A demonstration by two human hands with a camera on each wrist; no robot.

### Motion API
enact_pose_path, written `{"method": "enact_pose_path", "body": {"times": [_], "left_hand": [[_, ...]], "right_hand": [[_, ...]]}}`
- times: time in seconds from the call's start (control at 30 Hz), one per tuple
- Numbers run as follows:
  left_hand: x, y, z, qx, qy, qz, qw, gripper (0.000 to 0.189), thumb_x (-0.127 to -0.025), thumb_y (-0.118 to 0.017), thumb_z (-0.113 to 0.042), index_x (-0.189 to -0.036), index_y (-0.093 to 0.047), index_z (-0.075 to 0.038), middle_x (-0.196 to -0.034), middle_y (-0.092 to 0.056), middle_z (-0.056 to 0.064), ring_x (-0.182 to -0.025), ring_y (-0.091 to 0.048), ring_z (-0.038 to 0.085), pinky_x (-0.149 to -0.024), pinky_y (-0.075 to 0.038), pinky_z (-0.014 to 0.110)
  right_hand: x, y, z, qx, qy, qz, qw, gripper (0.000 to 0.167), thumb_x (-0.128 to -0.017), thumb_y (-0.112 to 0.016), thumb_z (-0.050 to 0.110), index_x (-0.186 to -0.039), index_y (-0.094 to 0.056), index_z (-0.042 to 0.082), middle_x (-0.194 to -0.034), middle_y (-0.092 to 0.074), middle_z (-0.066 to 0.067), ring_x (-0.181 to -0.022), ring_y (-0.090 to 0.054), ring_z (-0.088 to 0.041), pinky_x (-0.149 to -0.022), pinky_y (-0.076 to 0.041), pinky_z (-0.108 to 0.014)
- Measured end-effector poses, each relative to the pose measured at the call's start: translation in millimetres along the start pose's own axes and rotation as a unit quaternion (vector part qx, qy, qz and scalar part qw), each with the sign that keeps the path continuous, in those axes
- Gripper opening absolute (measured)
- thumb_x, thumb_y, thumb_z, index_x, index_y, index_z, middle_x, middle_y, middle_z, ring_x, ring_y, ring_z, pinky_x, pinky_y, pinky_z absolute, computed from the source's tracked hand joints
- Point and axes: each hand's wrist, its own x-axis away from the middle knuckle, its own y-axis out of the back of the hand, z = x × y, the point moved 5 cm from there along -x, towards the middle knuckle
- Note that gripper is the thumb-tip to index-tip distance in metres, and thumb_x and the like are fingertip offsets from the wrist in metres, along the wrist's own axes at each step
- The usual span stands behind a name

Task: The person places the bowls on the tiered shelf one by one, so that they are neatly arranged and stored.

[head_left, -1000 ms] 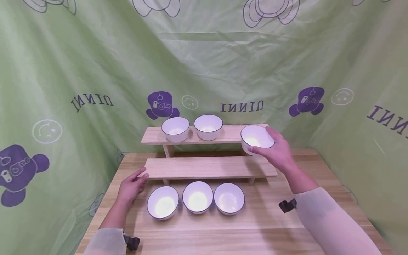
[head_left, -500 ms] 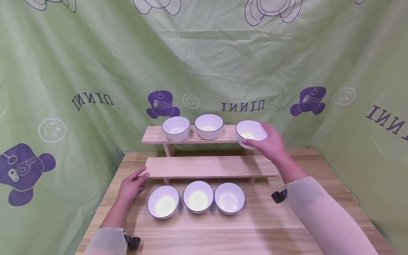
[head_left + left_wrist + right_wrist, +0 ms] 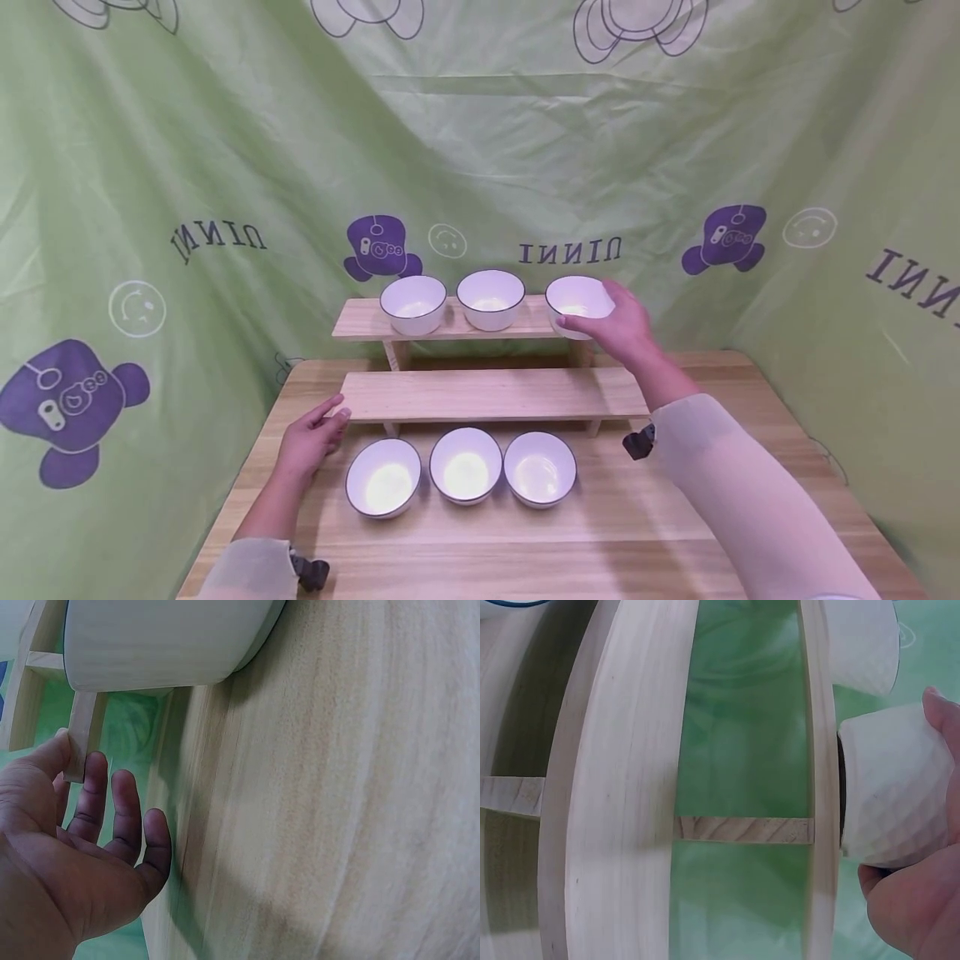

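Note:
My right hand (image 3: pixel 622 325) grips a white bowl (image 3: pixel 573 296) with a dark rim by its right side, thumb at the front. That bowl is upright at the right part of the upper shelf board (image 3: pixel 536 325); in the right wrist view the bowl (image 3: pixel 896 787) has its base at the board, touching or nearly so. Two like bowls, a left one (image 3: pixel 413 306) and a middle one (image 3: pixel 491 300), stand on the same board. My left hand (image 3: pixel 309 442) pinches the left end of the lower shelf board (image 3: pixel 495 395) between thumb and index finger, its other fingers loosely bent (image 3: pixel 105 862).
Three more white bowls stand in a row before the rack: left (image 3: pixel 383 477), middle (image 3: pixel 466 465) and right (image 3: pixel 540 468). They rest on the wooden table (image 3: pixel 480 558). A green printed curtain (image 3: pixel 480 150) hangs close behind and on both sides.
My right hand has carried the bowl leftward and back, from the shelf's right end to beside the middle bowl. The left hand has stayed at the lower board.

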Motion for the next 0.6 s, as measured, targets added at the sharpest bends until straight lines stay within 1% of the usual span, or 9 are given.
{"method": "enact_pose_path", "body": {"times": [0.17,0.3,0.43,0.6], "left_hand": [[0.3,1.7,0.9,-0.007,0.006,0.001,1.0000,0.068,-0.091,-0.081,-0.039,-0.150,-0.057,-0.014,-0.097,-0.074,0.002,-0.087,-0.070,0.017,-0.072,-0.061,0.028],[0.3,1.8,0.1,-0.012,0.005,0.003,0.9999,0.069,-0.092,-0.080,-0.040,-0.151,-0.056,-0.014,-0.099,-0.074,0.003,-0.088,-0.071,0.018,-0.074,-0.061,0.028],[-0.4,2.0,-0.6,-0.012,0.003,0.001,0.9999,0.067,-0.093,-0.080,-0.040,-0.150,-0.057,-0.015,-0.096,-0.074,0.001,-0.089,-0.071,0.019,-0.075,-0.061,0.029],[0.0,1.8,-1.5,-0.012,0.002,0.001,0.9999,0.066,-0.093,-0.079,-0.038,-0.150,-0.056,-0.014,-0.094,-0.074,-0.003,-0.088,-0.071,0.018,-0.075,-0.061,0.029]], "right_hand": [[-6.6,-3.9,-1.8,0.002,-0.006,-0.004,1.0000,0.129,-0.067,-0.089,0.067,-0.165,-0.026,0.013,-0.168,-0.027,-0.018,-0.151,-0.029,-0.043,-0.119,-0.029,-0.063],[-11.0,-6.0,-0.9,0.001,-0.003,-0.010,0.9999,0.128,-0.067,-0.089,0.068,-0.165,-0.027,0.013,-0.166,-0.030,-0.018,-0.148,-0.032,-0.043,-0.117,-0.031,-0.064],[-15.1,-6.8,-0.2,0.007,0.003,-0.016,0.9998,0.126,-0.068,-0.088,0.068,-0.165,-0.028,0.013,-0.166,-0.031,-0.017,-0.148,-0.034,-0.042,-0.117,-0.032,-0.063],[-18.2,-8.7,-0.2,0.010,0.001,-0.014,0.9999,0.126,-0.070,-0.088,0.066,-0.166,-0.025,0.013,-0.167,-0.028,-0.018,-0.149,-0.031,-0.042,-0.118,-0.031,-0.062]]}}
